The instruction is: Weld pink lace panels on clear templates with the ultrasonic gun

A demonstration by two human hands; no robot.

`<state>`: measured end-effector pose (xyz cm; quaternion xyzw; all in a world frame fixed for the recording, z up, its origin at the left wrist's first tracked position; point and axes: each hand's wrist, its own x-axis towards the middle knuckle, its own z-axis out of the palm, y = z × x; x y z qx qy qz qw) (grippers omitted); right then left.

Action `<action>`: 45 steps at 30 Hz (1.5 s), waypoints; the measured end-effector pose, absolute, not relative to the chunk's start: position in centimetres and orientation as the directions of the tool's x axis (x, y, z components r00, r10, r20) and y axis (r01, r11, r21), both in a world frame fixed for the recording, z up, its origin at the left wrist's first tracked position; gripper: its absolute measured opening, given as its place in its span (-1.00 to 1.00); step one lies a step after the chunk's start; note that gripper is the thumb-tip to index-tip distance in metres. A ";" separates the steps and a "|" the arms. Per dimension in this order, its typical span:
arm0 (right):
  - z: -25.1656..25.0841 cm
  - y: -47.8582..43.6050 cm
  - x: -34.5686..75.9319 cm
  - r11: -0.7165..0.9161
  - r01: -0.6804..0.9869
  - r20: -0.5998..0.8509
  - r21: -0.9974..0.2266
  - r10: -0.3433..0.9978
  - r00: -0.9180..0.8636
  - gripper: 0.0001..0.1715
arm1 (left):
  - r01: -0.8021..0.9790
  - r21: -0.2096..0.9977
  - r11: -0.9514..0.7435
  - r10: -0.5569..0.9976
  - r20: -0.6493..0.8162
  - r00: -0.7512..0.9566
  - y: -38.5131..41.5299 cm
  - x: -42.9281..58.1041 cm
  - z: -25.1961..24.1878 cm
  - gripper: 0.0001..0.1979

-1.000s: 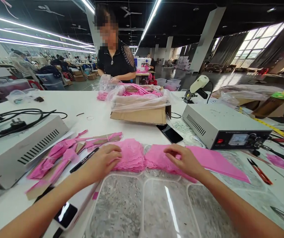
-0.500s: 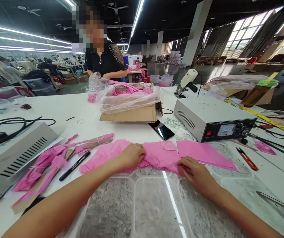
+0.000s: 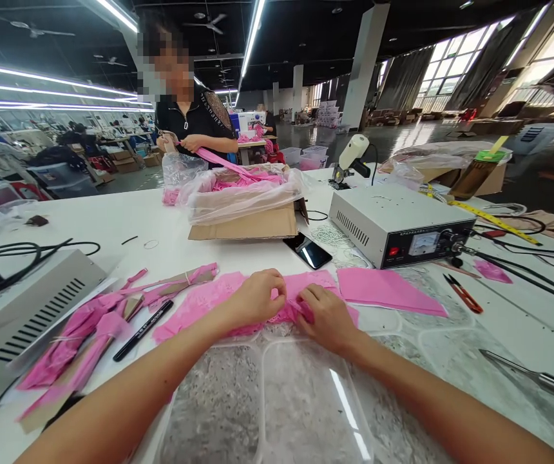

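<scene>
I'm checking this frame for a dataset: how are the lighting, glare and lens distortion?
Head view: wide-angle, so the pillar and ceiling tube lean; even overhead light, barely any shadow under the left hand and right hand on the pink lace, all sharp; a glare streak crosses the clear plastic tray; the windows are washed out.

Grey machine (image 3: 397, 222), phone (image 3: 308, 250), scissors (image 3: 461, 295)

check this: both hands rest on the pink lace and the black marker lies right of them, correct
No. The head view shows the left hand and right hand on the pink lace, but the black marker lies left of them.
</scene>
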<state>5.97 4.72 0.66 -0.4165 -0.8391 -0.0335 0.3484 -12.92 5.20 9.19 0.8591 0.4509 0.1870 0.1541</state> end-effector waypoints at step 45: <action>2.5 0.6 1.4 0.712 0.320 0.130 -0.626 0.499 -0.857 -0.85 | 0.553 0.207 -0.807 0.587 0.181 0.789 -12.5 -17.3 2.9 -0.71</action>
